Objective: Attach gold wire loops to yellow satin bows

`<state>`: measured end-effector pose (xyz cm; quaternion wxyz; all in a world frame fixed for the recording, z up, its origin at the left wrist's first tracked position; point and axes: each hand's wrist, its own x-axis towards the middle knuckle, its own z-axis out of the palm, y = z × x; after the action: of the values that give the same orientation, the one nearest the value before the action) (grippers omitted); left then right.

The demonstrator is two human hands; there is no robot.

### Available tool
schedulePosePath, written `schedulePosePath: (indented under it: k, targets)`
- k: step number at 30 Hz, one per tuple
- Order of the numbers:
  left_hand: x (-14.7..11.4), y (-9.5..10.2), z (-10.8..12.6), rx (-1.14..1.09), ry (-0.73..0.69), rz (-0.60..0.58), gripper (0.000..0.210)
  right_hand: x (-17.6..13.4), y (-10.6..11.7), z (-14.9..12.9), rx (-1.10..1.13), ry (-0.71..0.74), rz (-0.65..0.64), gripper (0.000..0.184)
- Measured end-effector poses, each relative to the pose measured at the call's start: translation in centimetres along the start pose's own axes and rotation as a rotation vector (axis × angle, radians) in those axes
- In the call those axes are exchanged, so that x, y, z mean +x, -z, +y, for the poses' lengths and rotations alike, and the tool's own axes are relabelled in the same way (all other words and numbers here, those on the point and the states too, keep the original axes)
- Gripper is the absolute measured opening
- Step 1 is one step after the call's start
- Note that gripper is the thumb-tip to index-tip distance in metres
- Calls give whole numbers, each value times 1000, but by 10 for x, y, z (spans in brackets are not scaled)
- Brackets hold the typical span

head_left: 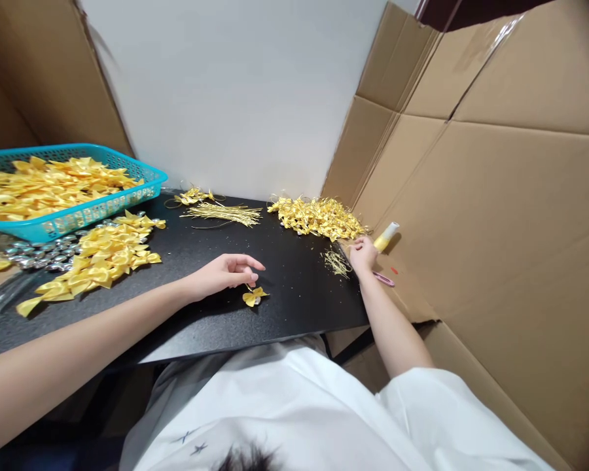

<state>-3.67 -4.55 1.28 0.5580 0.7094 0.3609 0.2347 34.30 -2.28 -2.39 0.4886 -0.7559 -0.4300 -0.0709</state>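
Observation:
My left hand (228, 271) hovers over the black table, palm down, thumb and index finger stretched out and apart. Just below its thumb is a small yellow ribbon bow (254, 297) with a shiny stone; a short wire runs from the bow up toward the thumb. Whether the hidden fingers touch that wire, I cannot tell. At the table's right edge my right hand (363, 254) has its fingers closed together, and what they hold is too small to make out. Beside it lie short gold wire pieces (337, 263). A pink handle (383, 279) shows by the right wrist.
A turquoise basket (160, 178) of yellow bows stands at left, with loose bows (103, 255) and silvery stones (44, 254) before it. Long gold wires (226, 212) and a heap of wired bows (319, 217) lie at the back. A yellow-white tube (387, 237) leans near cardboard (510, 216).

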Motion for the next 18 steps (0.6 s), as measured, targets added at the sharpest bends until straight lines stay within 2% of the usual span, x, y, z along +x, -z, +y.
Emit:
schedulePosePath:
  k: [8, 13, 18]
  targets:
    - [2, 2, -4, -32, -14, -23, 39, 1, -1, 3, 40, -61, -9, 16]
    - [1, 1, -2, -11, -15, -14, 43, 3, -1, 8, 48, -87, -38, 6]
    - [2, 2, -3, -3, -12, -11, 42, 4, 0, 12, 17, -81, -90, 17]
